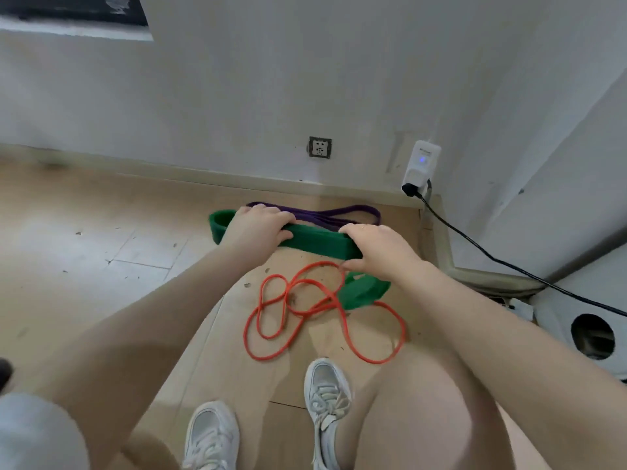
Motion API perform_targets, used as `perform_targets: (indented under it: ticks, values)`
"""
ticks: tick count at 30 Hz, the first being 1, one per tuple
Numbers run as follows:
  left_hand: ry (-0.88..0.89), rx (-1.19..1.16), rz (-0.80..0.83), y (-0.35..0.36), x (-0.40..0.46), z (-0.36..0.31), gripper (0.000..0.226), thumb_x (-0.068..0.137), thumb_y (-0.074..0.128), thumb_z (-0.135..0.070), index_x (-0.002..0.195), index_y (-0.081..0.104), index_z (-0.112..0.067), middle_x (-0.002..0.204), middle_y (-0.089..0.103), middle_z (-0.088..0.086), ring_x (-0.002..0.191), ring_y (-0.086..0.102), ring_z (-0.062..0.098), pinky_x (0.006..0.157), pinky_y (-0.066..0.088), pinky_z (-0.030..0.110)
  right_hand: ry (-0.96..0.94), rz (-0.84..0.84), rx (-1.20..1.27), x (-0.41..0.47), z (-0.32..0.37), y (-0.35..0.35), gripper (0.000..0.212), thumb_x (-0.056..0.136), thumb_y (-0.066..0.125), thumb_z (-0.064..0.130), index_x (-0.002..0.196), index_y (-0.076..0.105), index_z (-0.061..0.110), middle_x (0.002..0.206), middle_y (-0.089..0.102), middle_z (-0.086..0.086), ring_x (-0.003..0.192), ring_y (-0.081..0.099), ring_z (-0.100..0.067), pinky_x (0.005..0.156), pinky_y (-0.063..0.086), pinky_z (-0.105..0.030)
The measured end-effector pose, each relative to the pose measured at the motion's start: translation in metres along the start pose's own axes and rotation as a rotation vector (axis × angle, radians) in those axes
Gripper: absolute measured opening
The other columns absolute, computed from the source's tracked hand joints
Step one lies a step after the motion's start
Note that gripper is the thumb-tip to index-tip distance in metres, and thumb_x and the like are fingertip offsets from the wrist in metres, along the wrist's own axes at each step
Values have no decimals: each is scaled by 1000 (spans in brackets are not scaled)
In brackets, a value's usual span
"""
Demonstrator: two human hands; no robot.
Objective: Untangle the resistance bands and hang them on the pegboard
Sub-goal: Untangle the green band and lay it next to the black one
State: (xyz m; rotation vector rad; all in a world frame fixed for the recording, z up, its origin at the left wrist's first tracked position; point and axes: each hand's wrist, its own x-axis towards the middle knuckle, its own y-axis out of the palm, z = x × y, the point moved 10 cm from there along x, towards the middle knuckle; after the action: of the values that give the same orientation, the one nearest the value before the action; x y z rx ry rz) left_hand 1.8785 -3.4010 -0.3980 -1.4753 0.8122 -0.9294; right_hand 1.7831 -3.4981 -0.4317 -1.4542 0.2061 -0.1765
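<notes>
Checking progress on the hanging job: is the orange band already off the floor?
No, the orange band lies in loose loops on the floor, while both hands grip the green band.

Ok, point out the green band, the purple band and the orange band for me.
green band (319, 240): head view, on the flat stretch between the two hands.
purple band (359, 210): head view, on its far strand near the wall.
orange band (400, 337): head view, on its right-hand loop on the floor.

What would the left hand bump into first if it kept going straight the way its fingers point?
The left hand, gripping the green band, points toward the wall. Just past its fingertips lies the purple band, so it would probably meet that first, then the baseboard. Depth is hard to judge here.
</notes>
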Motion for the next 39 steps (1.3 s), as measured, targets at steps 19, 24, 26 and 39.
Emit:
perform_targets:
  ticks: [19, 24, 26, 39]
  values:
    - [-217, 42, 430, 381, 79, 134, 24, 95, 44, -23, 117, 51, -14, 111, 60, 6, 106, 52, 30, 84, 34, 38, 254, 309, 35, 117, -117, 348, 34, 95, 41, 22, 128, 47, 16, 135, 45, -4, 127, 37, -25, 104, 31, -37]
    - [-297, 9, 360, 394, 90, 143, 29, 93, 40, -14, 120, 49, -15, 114, 59, 6, 110, 48, 30, 84, 30, 39, 201, 296, -38, 106, -124, 353, 80, 62, 73, 59, 123, 52, 12, 128, 53, -15, 118, 52, -35, 102, 39, -47]
    - [-335, 10, 400, 402, 88, 145, 33, 93, 36, -12, 124, 45, -15, 118, 58, 7, 114, 46, 30, 88, 30, 39, 230, 381, -91, 102, -132, 360, 88, 67, 72, 55, 138, 38, 15, 144, 39, -16, 131, 39, -35, 112, 24, -46]
    - [-73, -69, 386, 410, 112, 61, 79, 87, 51, -14, 148, 1, -21, 155, 15, 10, 144, 6, 28, 115, -2, 47, 390, 406, 75, 85, -175, 351, 50, 90, 49, 49, 129, 42, 19, 124, 58, 0, 109, 57, -22, 76, 44, -31]
